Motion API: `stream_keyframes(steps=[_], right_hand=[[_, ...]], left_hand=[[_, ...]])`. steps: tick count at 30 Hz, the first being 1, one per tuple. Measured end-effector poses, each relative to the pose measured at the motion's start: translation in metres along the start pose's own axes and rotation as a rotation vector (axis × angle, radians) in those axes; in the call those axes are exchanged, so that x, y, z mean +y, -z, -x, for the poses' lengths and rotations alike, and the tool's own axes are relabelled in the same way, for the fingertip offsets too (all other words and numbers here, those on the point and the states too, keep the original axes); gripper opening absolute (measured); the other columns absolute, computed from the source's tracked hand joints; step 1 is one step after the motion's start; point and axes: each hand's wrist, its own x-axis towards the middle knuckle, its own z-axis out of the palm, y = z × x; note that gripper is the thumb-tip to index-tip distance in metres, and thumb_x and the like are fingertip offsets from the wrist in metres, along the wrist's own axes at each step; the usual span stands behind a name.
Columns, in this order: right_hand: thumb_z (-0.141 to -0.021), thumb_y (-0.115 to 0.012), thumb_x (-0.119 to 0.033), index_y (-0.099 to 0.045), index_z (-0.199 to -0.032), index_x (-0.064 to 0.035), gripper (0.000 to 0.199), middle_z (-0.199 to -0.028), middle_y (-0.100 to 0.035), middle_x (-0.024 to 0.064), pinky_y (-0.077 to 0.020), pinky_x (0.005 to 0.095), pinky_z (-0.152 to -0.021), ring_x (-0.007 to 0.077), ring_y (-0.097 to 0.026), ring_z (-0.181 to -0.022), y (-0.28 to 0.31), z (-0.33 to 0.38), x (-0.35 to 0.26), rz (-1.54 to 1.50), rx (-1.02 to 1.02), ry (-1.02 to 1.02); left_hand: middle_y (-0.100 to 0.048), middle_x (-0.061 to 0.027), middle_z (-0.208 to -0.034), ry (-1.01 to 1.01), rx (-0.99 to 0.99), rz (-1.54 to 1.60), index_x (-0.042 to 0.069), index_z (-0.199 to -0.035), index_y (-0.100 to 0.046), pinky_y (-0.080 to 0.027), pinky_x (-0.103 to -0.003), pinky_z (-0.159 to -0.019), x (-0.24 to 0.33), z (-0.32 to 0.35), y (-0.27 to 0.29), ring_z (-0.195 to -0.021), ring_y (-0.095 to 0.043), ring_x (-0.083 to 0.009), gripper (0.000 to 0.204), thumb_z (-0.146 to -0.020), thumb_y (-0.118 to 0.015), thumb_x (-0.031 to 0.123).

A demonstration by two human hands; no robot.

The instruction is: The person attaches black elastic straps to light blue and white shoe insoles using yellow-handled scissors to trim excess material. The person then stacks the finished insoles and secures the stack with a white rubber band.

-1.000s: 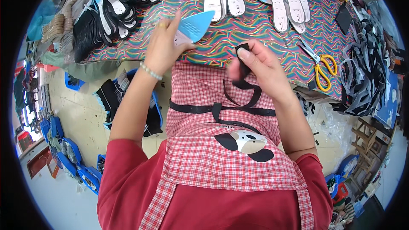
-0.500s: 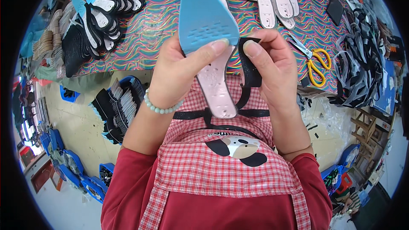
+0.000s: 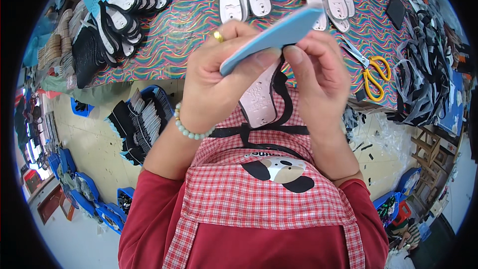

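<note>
The person holds a shoe insole (image 3: 271, 37) up in the air between chest and tabletop (image 3: 189, 25), clear of the tabletop's near edge and touching nothing on it. The left hand (image 3: 219, 77) has its grip closed on the insole, thumb pressed along the blue edge and fingers wrapped behind; the right hand (image 3: 318, 74) pinches a black strap (image 3: 283, 94) against the insole at its middle, thumb and forefinger tight together. The insole is turned nearly edge-on to us: its blue end points up and away toward the far right corner of the tabletop, its pale pink embossed end hangs down toward the red checked apron (image 3: 259, 194), so the long axis runs on a slant from low near the body to high over the tabletop. The trouble I see is the strap. It loops loosely below the right hand and only the fingertip pinch holds it, so a small slackening could let it slide off its place or twist before it is seated. The insole is also held mostly at one side, so a hard push from the right thumb might bend it or lever it out of the left hand. The yellow-handled scissors (image 3: 371, 67) lie on the tabletop just beyond the right hand, where a dangling strap end could snag.
</note>
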Motion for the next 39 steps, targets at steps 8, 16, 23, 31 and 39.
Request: stream_keyframes(steps=[8,16,23,31,39], right_hand=[[-0.096,-0.054,-0.019,-0.062,-0.104,0.0031,0.025,-0.100,-0.063,0.0063,-0.0463,0.0260,-0.077,0.0128,-0.059,-0.088,0.011,-0.024,-0.015,-0.246,-0.453,-0.205],[-0.090,-0.062,-0.005,-0.060,-0.102,0.0011,0.013,-0.096,-0.059,0.0029,-0.0454,0.0240,-0.078,0.0091,-0.055,-0.087,-0.014,0.030,-0.021,-0.543,-0.040,-0.232],[-0.089,-0.063,-0.006,-0.062,-0.098,0.0005,0.011,-0.095,-0.058,0.0039,-0.0442,0.0227,-0.077,0.0090,-0.054,-0.087,-0.004,0.038,-0.020,-0.558,-0.205,-0.476],[-0.088,-0.061,-0.008,-0.054,-0.083,0.0002,0.012,-0.074,-0.053,0.0027,-0.0397,0.0265,-0.057,0.0106,-0.048,-0.066,-0.003,0.014,-0.012,0.097,-0.252,-0.352],[-0.079,-0.069,-0.006,-0.061,-0.085,-0.0013,0.011,-0.081,-0.060,0.0133,-0.0463,0.0352,-0.064,0.0273,-0.059,-0.077,0.001,0.005,0.000,0.462,-0.237,0.201]], left_hand=[[-0.065,-0.0122,-0.104,-0.004,-0.161,0.425,-0.002,-0.120,-0.055,-0.051,-0.032,-0.082,0.012,-0.028,0.001,-0.096,-0.063,-0.0214,0.031,-0.094,-0.055,0.014],[-0.063,-0.0269,-0.102,0.106,0.047,0.362,-0.013,-0.125,-0.045,-0.052,-0.044,-0.085,0.027,-0.008,-0.003,-0.093,-0.065,-0.0349,0.049,-0.098,-0.044,0.027],[-0.065,-0.0214,-0.099,0.074,0.057,0.309,-0.011,-0.123,-0.051,-0.051,-0.030,-0.072,0.033,-0.011,-0.006,-0.079,-0.063,-0.0190,0.041,-0.096,-0.050,0.021],[-0.066,-0.0092,-0.094,0.378,0.063,0.423,-0.007,-0.115,-0.058,-0.050,-0.025,-0.076,0.018,-0.036,-0.006,-0.087,-0.061,-0.0126,0.040,-0.086,-0.068,0.018],[-0.065,-0.0113,-0.093,0.347,0.077,0.356,-0.003,-0.122,-0.044,-0.052,-0.033,-0.079,-0.013,-0.010,-0.015,-0.082,-0.066,-0.0204,0.042,-0.089,-0.063,0.016]])
